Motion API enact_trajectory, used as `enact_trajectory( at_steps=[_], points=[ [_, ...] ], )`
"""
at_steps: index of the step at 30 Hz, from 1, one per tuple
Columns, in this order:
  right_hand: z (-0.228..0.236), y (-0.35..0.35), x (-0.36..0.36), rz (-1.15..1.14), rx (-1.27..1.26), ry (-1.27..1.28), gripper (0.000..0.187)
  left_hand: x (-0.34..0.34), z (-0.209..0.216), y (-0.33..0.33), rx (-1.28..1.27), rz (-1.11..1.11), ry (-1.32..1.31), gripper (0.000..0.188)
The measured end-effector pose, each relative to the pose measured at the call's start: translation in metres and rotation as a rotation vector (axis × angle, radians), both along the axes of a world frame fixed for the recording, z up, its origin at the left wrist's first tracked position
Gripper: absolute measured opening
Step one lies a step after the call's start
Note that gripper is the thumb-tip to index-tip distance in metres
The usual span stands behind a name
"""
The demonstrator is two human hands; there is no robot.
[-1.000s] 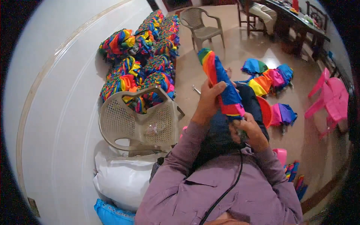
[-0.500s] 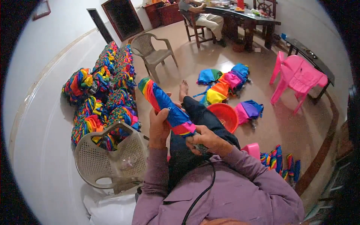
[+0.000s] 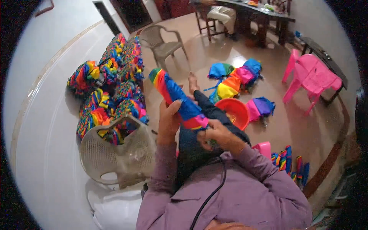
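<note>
A folded rainbow umbrella (image 3: 182, 103) slants above my lap, its green and red end up and to the left, its pink and yellow end down near my right hand. My left hand (image 3: 168, 120) is wrapped round the middle of it, the thumb lying across the blue cloth. At the lower end my right hand (image 3: 222, 136) is closed, thumb and fingers at the pink and yellow edge. The umbrella's handle is mostly hidden behind those fingers, which are slightly blurred.
Large bundles of rainbow umbrellas (image 3: 126, 76) stand on the left, behind a beige chair (image 3: 96, 153). A red basin (image 3: 239, 115) and loose umbrellas (image 3: 230, 88) lie ahead. Pink chair (image 3: 310, 73) at right; folded umbrellas (image 3: 283, 157) nearer. A person (image 3: 224, 17) sits at the far table.
The view has shifted, so the room sits further right and higher. My right hand's fingers have shifted at the umbrella's lower end; my left hand keeps its hold.
</note>
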State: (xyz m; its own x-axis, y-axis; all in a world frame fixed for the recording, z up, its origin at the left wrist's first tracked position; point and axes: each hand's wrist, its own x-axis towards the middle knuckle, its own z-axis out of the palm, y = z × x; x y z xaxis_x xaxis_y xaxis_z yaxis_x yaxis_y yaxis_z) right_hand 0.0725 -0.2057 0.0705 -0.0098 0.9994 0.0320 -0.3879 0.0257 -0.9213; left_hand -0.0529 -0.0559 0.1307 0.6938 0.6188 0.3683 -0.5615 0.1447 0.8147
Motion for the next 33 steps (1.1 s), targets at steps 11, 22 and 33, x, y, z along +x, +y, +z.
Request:
enact_trajectory(
  at_steps=[11,22,33],
  points=[
    [0.008,-0.003,0.0,0.05,-0.007,0.069,0.028,-0.002,-0.018,0.019,-0.121,-0.126,-0.06,0.072],
    [0.002,-0.007,0.006,0.185,-0.034,0.331,0.033,0.002,-0.019,0.015,-0.005,-0.067,-0.105,0.077],
    [-0.005,0.014,0.021,-0.364,0.174,-0.544,0.055,0.013,-0.035,0.019,0.013,0.154,0.035,0.052]
  ],
)
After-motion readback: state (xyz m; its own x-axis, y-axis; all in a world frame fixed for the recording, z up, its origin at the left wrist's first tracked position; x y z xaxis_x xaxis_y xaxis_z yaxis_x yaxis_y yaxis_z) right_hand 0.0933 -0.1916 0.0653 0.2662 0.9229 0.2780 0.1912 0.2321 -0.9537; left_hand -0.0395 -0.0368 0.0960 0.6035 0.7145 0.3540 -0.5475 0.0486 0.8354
